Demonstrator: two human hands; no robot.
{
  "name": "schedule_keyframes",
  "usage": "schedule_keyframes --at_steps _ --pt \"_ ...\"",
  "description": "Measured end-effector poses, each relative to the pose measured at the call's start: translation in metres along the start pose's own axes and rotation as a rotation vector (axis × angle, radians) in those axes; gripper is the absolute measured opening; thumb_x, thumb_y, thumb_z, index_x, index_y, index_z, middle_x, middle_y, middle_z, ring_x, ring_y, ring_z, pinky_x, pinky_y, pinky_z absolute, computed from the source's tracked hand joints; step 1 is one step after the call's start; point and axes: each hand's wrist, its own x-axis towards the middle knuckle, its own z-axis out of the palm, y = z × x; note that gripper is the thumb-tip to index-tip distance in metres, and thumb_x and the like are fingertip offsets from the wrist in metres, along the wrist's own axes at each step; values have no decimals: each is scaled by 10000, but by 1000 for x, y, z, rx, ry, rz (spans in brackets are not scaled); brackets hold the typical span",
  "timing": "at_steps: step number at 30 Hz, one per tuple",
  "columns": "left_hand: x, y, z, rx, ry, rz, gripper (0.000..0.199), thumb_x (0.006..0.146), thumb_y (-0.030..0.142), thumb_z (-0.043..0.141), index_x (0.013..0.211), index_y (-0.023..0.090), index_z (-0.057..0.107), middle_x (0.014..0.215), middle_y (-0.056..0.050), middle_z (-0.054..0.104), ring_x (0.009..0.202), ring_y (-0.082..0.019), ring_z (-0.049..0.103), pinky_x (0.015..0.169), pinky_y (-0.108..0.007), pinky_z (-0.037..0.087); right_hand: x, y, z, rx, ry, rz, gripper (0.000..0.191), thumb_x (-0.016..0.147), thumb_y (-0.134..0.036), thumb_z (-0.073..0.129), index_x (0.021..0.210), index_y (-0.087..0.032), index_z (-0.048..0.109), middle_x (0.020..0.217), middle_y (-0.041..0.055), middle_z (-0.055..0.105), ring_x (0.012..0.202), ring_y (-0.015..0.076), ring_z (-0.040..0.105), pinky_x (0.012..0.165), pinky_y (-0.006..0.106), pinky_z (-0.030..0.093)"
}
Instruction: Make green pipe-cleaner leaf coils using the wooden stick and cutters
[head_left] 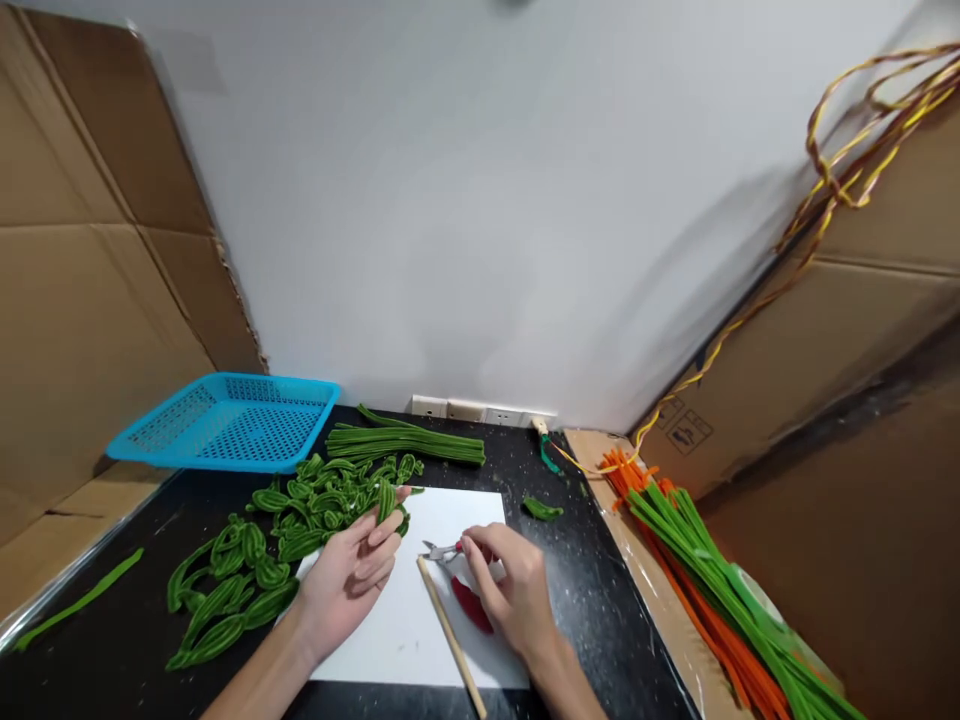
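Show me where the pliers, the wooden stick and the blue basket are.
Pliers (472, 606): head view, on the lower red handle.
Wooden stick (451, 636): head view, about midway along its length.
Blue basket (217, 464): head view, on the near rim.

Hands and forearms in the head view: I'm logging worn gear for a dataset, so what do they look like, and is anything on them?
The left hand and right hand are bare human hands, with no gloves, rings or markings visible. The left forearm and right forearm show no sleeve, watch or cable.
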Motion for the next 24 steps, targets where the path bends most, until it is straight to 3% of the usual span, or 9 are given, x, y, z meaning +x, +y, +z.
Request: schedule_keyframes --at_steps 3,6,12,14,15,17,20,24 --pt "-1 6 -1 -106 6 -17 330 1085 125 321 1342 178 521 624 90 314 325 -36 287 330 -181 201 -1 1 5 -79 -12 -21 290 1055 -223 495 823 -196 668 660 25 633 584 167 599 571 270 446" --pt "-1 15 -1 -95 -7 11 324 1095 151 309 1332 165 531 621 86 328 337 -40 295 342 -181 185 -2 1 7 -92 -24 -27 304 1060 -232 487 815 -198 663 652 19 621 575 165 593 569 268 441" --pt "-5 47 -6 311 21 154 267 1054 205 417 1193 132 633 743 11 551 360 -32 313 324 -167 204 -1 2 5 -136 -19 -75 276 1060 -221 488 839 -197 652 681 24 647 597 171 607 595 276 440" --pt "-9 61 -12 481 87 260 280 1002 263 521 1215 135 649 864 -49 647 448 -71 470 345 -173 308 -1 3 5 -153 -16 -96 260 1060 -214 494 856 -198 654 693 25 654 609 173 611 609 279 439" --pt "-12 69 -15 539 131 319 306 960 281 571 1205 124 664 918 -82 678 585 -125 598 409 -192 418 -1 3 5 -162 -16 -104 249 1059 -210 497 868 -198 656 698 25 655 615 175 612 616 280 437" --pt "-16 84 -23 658 267 450 317 843 237 641 1108 78 708 997 -138 719 803 -208 685 572 -258 555 -3 4 6 -186 -22 -121 236 1056 -198 502 874 -198 653 700 25 649 621 177 608 624 284 429" --pt "-23 104 -32 787 454 568 415 595 102 617 995 80 726 901 -105 735 737 -210 678 555 -271 543 -6 4 9 -235 -43 -157 249 1049 -186 516 828 -198 629 698 28 636 629 181 598 628 290 416" --pt "-31 118 -32 778 441 543 429 602 142 628 1016 68 715 1015 -157 768 822 -257 730 704 -342 618 -8 0 10 -242 -39 -206 241 1039 -170 539 816 -198 624 723 39 649 651 187 611 643 297 430"
